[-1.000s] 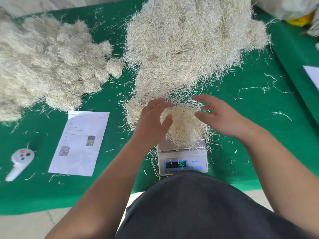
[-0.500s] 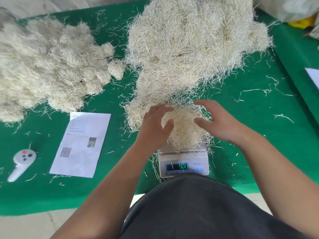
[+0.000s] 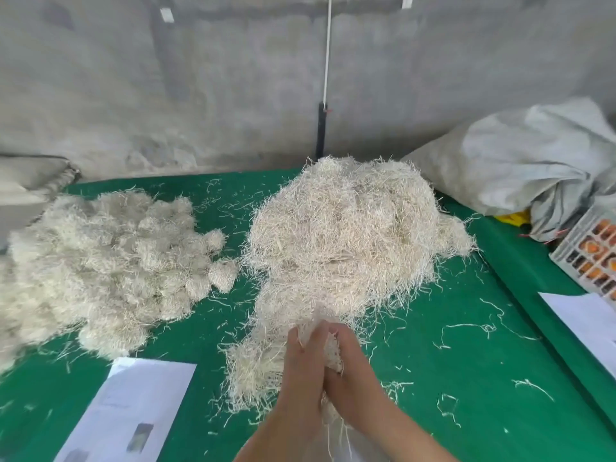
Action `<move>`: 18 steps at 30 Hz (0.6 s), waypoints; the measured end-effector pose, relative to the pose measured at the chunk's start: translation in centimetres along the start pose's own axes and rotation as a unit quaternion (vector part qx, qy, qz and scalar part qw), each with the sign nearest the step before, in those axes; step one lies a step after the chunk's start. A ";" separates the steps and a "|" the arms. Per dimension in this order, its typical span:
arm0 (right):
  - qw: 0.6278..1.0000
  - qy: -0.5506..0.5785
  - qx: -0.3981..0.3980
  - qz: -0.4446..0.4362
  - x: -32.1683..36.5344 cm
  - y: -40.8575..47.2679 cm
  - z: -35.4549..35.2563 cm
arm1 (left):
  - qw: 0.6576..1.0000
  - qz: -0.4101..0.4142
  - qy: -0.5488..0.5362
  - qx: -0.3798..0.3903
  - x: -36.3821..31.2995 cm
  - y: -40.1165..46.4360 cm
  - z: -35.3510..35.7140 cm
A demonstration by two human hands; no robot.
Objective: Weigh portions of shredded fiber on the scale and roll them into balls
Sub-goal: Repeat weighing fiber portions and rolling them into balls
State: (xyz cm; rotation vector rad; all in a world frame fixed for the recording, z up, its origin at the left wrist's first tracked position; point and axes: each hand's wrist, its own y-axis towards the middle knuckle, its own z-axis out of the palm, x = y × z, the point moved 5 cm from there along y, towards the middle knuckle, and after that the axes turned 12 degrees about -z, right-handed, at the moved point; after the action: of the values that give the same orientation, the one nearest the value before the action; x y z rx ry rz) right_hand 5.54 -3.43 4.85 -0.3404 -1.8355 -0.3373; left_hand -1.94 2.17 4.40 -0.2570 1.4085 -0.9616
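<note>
A portion of pale shredded fiber [image 3: 333, 355] is squeezed between my two palms, with strands hanging below them. My left hand [image 3: 303, 365] and my right hand [image 3: 353, 371] are pressed together around it, low in the middle of the view. Just beyond them rises the big loose fiber heap [image 3: 343, 241] on the green mat. A pile of rolled fiber balls [image 3: 110, 265] lies at the left. The scale is out of view.
A printed sheet [image 3: 133, 408] lies at the lower left on the green mat [image 3: 466, 378]. More white paper [image 3: 586, 318], a crate [image 3: 593, 258] and a grey sack [image 3: 533, 161] are at the right. Behind is a grey wall.
My hands have closed on the portion that lay on the scale and lifted it, pressed between them. The view has tilted up, so the scale has left the frame.
</note>
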 end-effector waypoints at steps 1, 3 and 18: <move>0.998 0.039 -0.014 -0.038 3.0 0.8 -0.4 | 0.999 0.026 -0.034 -0.011 -2.5 -1.2 0.6; 0.991 0.055 -0.037 -0.120 8.9 1.9 -1.7 | 0.994 0.064 -0.090 0.005 -7.4 -3.6 1.7; 0.899 0.124 -0.223 -0.355 25.8 5.9 -7.5 | 0.943 0.307 -0.123 0.037 -20.6 -13.1 5.6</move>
State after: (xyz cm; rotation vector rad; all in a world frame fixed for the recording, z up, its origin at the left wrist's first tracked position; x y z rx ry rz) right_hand 7.30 0.59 32.04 0.0844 -1.5573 -1.2624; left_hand 0.38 6.25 29.03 0.1184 1.1143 -0.4442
